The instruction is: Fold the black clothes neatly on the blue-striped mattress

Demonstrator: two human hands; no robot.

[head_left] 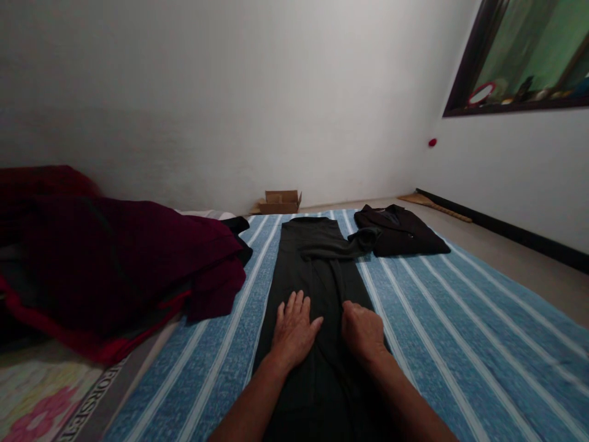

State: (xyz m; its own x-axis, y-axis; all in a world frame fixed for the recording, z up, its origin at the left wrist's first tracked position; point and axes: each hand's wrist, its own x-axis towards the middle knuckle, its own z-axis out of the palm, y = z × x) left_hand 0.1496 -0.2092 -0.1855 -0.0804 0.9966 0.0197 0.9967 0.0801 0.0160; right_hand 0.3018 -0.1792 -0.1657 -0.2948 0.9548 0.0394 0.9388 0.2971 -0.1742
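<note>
A dark grey-green long-sleeved garment [317,276] lies lengthwise in front of me, folded into a long strip. Its collar end points toward the wall, and one sleeve [354,244] is bent over with the cuff sticking out to the right. My left hand [296,328] rests flat on the cloth, fingers slightly spread and thumb out. To the right, my right hand [363,331] is closed, pinching the garment's cloth near its right side. The near end of the garment runs out of view between my forearms.
Beneath everything is a blue, white-striped sheet [442,319]. A folded dark brown garment [400,233] lies at the far right. Piled maroon and red clothes [138,252] fill the left side. An open cardboard box [279,202] stands by the wall, and a broom [435,205] lies on the floor.
</note>
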